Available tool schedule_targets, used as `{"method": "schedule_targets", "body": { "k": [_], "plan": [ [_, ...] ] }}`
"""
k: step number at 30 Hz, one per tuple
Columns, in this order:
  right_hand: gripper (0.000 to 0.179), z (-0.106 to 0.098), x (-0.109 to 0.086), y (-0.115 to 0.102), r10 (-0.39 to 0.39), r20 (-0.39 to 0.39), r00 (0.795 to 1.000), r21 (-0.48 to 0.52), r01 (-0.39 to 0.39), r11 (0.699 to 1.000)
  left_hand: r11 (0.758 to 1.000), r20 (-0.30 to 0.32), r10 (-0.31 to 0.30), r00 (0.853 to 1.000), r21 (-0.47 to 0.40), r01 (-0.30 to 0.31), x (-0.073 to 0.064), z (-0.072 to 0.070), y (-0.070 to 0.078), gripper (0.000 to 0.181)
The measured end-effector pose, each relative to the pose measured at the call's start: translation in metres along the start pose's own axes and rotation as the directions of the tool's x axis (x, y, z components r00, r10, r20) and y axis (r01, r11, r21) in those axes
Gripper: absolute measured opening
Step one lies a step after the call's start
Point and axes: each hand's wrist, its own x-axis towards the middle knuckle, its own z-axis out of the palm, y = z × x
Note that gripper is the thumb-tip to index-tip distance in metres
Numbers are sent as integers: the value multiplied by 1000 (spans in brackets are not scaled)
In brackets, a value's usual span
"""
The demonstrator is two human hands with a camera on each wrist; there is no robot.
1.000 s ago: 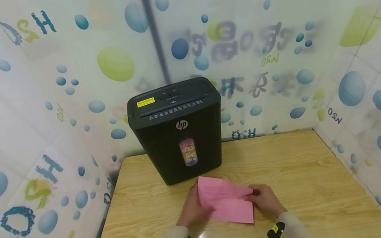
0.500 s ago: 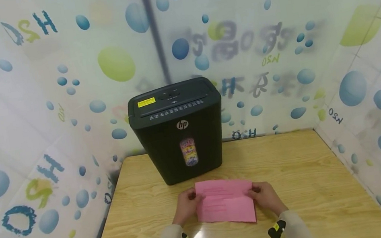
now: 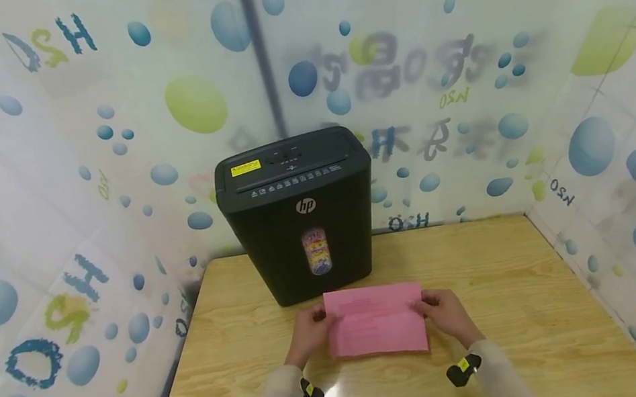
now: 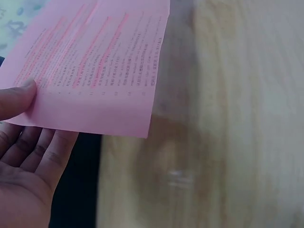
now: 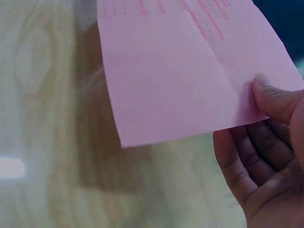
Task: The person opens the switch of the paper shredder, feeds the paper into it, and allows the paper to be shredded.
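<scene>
A sheet of pink paper point(image 3: 375, 322) with printed lines and a crease is stretched between both hands, above the wooden table point(image 3: 488, 283). The left hand point(image 3: 310, 332) pinches its left edge, thumb on top and fingers beneath. At the opposite edge, the right hand point(image 3: 446, 316) pinches the sheet the same way. The left wrist view shows rows of small print on the paper point(image 4: 118, 109), and the left thumb lying flat on it. Just behind the sheet stands a black HP paper shredder point(image 3: 283, 251) with a slotted top and a yellow label.
The shredder stands at the back left of the table, close to the rear wall covering point(image 3: 429, 74), which has bubble and H2O prints. Similar coverings flank both sides. Black wrist cameras point(image 3: 464, 370) sit on the sleeves.
The paper was tilted and bent; now it is drawn out flat and level between the hands. Both hands have lifted slightly toward the shredder, and the left hand has shifted its hold along the left edge.
</scene>
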Motion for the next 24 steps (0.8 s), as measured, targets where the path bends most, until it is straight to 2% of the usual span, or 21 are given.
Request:
{"method": "schedule_targets", "body": {
  "k": [5,8,13,20,24],
  "plan": [
    [17,-9,4,-15,-23,-14,1000,-11,23,1000,999,-13,28,1000,-25,-29,5,-8,16,9],
    [18,-13,8,-25,-42,-26,999,-3,42,999,997,-50,75,996,-22,-77,10,-13,26,11],
    [18,-22,17,-45,-88,-41,995,13,88,996,992,-97,121,988,-17,-123,19,-25,43,9],
    [25,-34,24,-79,-146,-60,988,6,146,989,988,-129,141,982,-37,-147,25,-44,68,7],
    [28,-40,26,-97,-170,-68,983,6,171,985,985,-152,169,974,-12,-173,29,-55,82,8]
  ]
}}
